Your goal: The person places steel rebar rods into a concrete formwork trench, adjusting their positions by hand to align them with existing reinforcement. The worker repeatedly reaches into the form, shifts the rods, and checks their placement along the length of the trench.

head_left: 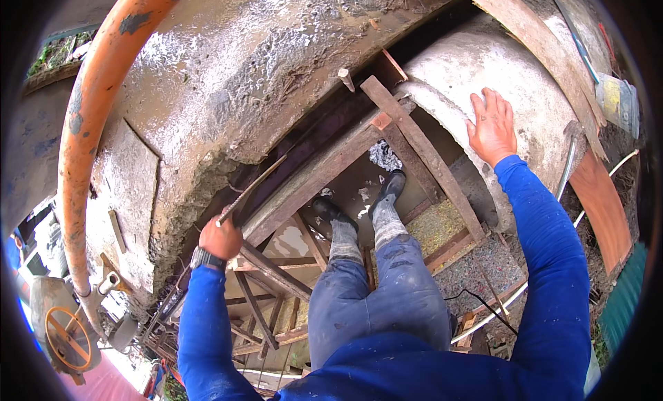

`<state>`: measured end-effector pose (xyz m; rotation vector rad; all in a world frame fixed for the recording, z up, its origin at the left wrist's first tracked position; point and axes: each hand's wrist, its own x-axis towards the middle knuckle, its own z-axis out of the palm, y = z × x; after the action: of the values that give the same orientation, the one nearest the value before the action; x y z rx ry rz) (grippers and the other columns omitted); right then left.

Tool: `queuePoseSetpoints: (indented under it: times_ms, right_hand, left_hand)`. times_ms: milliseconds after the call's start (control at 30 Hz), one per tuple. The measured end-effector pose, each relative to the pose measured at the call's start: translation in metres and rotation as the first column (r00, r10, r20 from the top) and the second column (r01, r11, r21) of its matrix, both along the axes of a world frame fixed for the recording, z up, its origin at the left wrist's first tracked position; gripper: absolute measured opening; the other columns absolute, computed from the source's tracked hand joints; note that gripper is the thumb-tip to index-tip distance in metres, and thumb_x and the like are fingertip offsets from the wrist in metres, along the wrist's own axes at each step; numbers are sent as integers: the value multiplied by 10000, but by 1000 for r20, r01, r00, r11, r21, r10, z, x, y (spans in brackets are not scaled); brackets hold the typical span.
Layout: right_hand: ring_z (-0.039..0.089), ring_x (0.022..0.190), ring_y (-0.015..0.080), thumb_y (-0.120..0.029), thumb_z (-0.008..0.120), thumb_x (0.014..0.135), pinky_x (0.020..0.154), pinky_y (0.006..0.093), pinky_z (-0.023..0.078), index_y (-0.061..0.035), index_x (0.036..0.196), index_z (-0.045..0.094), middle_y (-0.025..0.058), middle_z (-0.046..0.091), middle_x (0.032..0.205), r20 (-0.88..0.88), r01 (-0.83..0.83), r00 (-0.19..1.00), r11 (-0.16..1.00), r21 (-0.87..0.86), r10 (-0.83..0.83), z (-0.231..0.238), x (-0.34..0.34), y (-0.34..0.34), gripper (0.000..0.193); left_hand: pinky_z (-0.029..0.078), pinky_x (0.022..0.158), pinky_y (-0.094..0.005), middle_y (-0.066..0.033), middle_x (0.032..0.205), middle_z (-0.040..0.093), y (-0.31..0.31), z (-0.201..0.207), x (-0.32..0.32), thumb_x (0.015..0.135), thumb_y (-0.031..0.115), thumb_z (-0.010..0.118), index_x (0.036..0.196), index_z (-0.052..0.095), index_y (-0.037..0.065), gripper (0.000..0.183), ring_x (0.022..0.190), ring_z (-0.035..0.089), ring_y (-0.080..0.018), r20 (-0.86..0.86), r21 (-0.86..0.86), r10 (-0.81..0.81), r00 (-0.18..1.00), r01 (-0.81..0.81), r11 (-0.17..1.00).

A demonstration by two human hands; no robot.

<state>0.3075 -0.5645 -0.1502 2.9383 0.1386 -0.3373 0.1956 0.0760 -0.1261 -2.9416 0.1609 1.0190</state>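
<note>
My left hand (219, 239), with a dark watch at the wrist, is closed around the near end of a thin, pale stick (254, 187). The stick slants away to the right beside a thick wooden beam (307, 176), close to the broken edge of a wet concrete slab (207, 83). On the other side, my right hand (493, 125) lies flat with its fingers stretched out on a curved, whitish concrete surface (449, 69); nothing shows in it. Between my arms, my dark boots (390, 191) stand low down inside a timber frame (421, 149).
An orange pipe (93, 118) arches over the left side. A mixer-like drum with an orange wheel (68, 337) stands lower left. Right of the curved concrete are a hammer-like tool (570, 149), a bent board (601, 207) and a dirty clear bucket (617, 104). A stake (346, 79) sticks up ahead.
</note>
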Motion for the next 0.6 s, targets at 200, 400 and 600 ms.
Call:
queuePoseSetpoints:
  times_ms: [200, 400, 600]
  right_hand:
    - [447, 1455, 393, -234, 755, 929, 1227, 523, 336, -61, 1455, 576, 202, 495, 1522, 21, -11, 1000, 1000, -19, 11, 0, -3, -3, 582]
    - [455, 1449, 375, -259, 746, 945, 1224, 512, 335, -66, 1454, 586, 204, 508, 1522, 1, 2, 1000, 1000, -22, -2, 3, 1, -1, 568]
    - [476, 1411, 377, -234, 774, 913, 1199, 506, 356, -65, 1424, 595, 196, 526, 1479, 55, -41, 998, 999, 6, 40, -6, 0, 1, 566]
  left_hand:
    - [574, 1009, -513, -251, 1226, 704, -17, -106, 44, 928, 182, 633, 1294, 663, 48, 391, 1181, 694, -432, -131, 105, 93, 987, -79, 991]
    - [522, 1139, -506, -237, 1370, 670, -2, -188, 53, 941, 183, 659, 1461, 610, 110, 528, 1335, 622, -426, -211, 30, 130, 969, -127, 992]
    - [492, 1181, -504, -259, 1421, 669, 30, -249, 57, 1000, 219, 577, 1549, 522, 35, 581, 1372, 604, -422, -260, -30, -138, 956, 135, 990]
